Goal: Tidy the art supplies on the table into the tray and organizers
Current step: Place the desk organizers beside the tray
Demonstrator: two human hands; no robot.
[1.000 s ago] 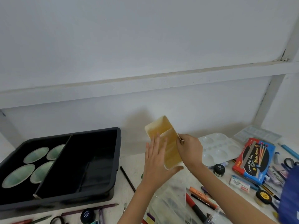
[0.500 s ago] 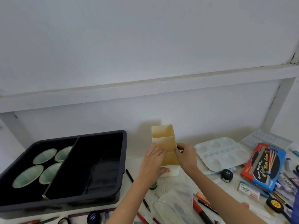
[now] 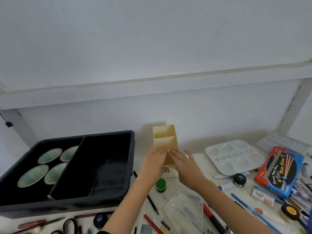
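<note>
A cream-yellow organizer (image 3: 164,137) with open compartments stands upright on the white table, near the back wall. My left hand (image 3: 153,163) lies with straight fingers against its front left, the thumb low by its base. My right hand (image 3: 184,166) rests flat on its front right, fingers spread. To the left sits a dark grey tray (image 3: 131,149) split by a divider; the left compartment holds several pale green cups (image 3: 49,155), and the right one looks bare.
A white paint palette (image 3: 234,157), a blue and red watercolour box (image 3: 280,171) and a black jar (image 3: 239,179) lie to the right. A green-capped bottle (image 3: 160,184), a clear plastic case (image 3: 184,215), pencils and markers are scattered along the near side.
The organizer went from tilted in the air between my hands to standing upright on the table further back. Both hands now lie flat against its front.
</note>
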